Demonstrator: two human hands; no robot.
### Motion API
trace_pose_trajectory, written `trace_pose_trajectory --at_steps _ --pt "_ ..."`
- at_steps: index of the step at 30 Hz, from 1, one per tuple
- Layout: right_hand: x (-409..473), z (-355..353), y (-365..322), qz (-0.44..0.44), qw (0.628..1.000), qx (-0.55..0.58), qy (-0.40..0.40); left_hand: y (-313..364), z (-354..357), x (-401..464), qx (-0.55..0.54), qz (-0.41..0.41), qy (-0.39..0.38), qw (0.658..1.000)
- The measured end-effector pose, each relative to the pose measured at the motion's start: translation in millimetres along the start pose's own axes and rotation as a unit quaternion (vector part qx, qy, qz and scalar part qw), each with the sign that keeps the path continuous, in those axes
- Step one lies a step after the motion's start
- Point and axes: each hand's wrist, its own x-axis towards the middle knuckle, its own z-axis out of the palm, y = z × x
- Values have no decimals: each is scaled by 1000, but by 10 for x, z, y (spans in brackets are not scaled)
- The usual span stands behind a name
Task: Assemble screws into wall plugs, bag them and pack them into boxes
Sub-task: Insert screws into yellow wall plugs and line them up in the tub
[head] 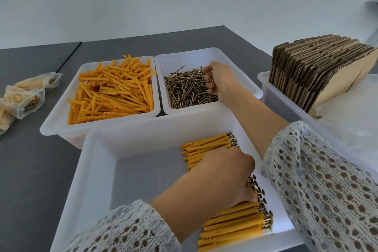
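Note:
A near white bin (98, 170) holds a row of assembled orange plugs with screws (235, 223) along its right side. My left hand (223, 178) lies palm-down across the middle of that row, thumb against the screw-head end; its fingertips are hidden. Behind, the left bin (61, 116) is full of loose orange wall plugs (112, 92). The right bin (241, 80) holds brass screws (184, 90). My right hand (219, 81) is inside it, its curled fingers pinching a few screws above the pile.
Filled plastic bags (24, 98) of plug sets lie on the grey table at far left. A white bin at right holds a stack of flat cardboard boxes (319, 67), with clear plastic bags (356, 112) beside it.

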Motion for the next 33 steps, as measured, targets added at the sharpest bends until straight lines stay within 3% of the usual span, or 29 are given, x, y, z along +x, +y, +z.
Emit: trace_pose_trajectory --at_steps 8,12,15,17,19,21,24,28,33 --pt "37 41 80 -60 991 -117 14 20 -30 17 23 9 -18 1000" --pt "96 49 144 -96 964 -245 27 -179 -258 13 -69 -20 84 994" --pt "113 92 180 -118 890 -433 -79 -512 -482 -25 -93 -81 253 960" --pt "91 165 199 -99 826 -530 -165 -813 -562 -85 -63 -153 371 914" --pt "64 224 200 -84 774 -598 -189 -1130 -579 -177 -11 -253 437 863" --pt "60 237 198 -79 752 -626 -194 -1419 -543 -275 2 -359 416 836" --pt "48 222 193 -78 747 -631 -196 -1693 -455 -375 -74 -450 290 842" --pt "29 237 188 -77 747 -636 -179 -1767 -470 -354 -99 -448 218 861" --pt "-2 241 177 -87 760 -625 -153 -1829 -467 -324 -100 -425 195 878"
